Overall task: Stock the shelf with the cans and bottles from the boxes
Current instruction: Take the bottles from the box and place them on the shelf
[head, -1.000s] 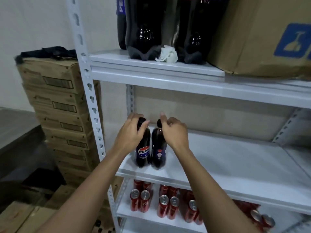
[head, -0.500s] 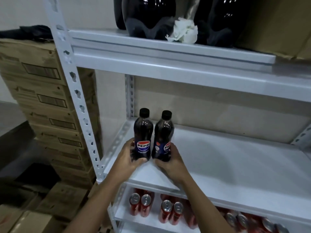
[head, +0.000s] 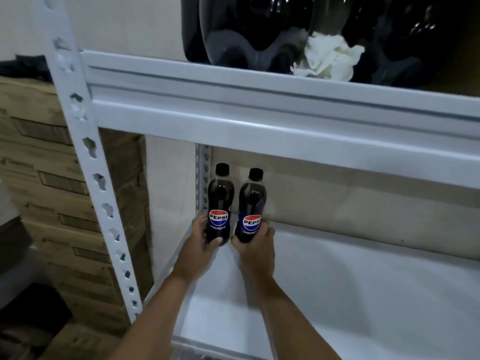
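hands grip two pepsi bottles: left hand (head: 198,246) one (head: 219,207), right hand (head: 255,249) other (head: 251,210).

Crumpled white paper (head: 331,59) on upper tier; dark cloth (head: 26,66) atop the far-left stack.

The left hand (head: 200,245) grips a bottle (head: 220,203) whose label reads "PEPSI" under a red, white and blue globe. The second bottle (head: 252,206), gripped by the right hand (head: 255,249), carries the same globe (its lettering is unreadable).
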